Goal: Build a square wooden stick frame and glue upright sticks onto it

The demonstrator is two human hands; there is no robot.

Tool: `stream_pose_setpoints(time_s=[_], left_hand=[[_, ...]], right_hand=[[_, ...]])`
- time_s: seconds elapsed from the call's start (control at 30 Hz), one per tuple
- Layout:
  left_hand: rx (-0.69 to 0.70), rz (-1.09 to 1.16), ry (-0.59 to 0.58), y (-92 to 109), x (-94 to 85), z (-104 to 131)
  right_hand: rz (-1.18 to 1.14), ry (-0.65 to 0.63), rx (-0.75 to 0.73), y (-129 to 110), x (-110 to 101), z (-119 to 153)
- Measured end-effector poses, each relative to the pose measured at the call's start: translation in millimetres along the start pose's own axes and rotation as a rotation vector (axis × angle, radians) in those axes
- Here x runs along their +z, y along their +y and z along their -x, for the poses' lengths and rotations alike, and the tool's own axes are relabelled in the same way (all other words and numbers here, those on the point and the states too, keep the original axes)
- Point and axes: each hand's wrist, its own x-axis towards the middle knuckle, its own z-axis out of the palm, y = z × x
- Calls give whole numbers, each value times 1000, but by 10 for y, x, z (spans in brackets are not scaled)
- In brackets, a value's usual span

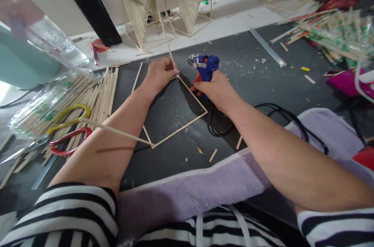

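Note:
My left hand pinches the lower end of a thin wooden stick that stands up from the far corner of a four-sided stick frame. The frame lies on the dark tabletop, partly hidden behind my left forearm. From its near corner a second wooden stick rises, tilted to the left. In my right hand is a blue hot glue gun, gripped by its handle. Its nozzle points left, apart from the pinched stick and close to my left fingers.
Scissors lie on a pile of wooden sticks at left, near a water bottle. A phone and finished stick models stand along the wall. A black cable crosses a purple towel.

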Motion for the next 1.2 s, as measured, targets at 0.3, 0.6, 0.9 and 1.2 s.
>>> stream_pose_setpoints(time_s=[0.3,0.6,0.9,1.2], left_hand=[[-2,-3,1,25,-1,12],[29,23,7,-25,17,-3],[46,24,1,-24,-1,-1],[53,-17,27,10,12,9]], right_hand=[[10,-11,-20,6,-3,8],[13,-21,-4,-14,-11,15],[34,-15,-50,35,-9,-7],[11,-9,-8,6,4,-12]])
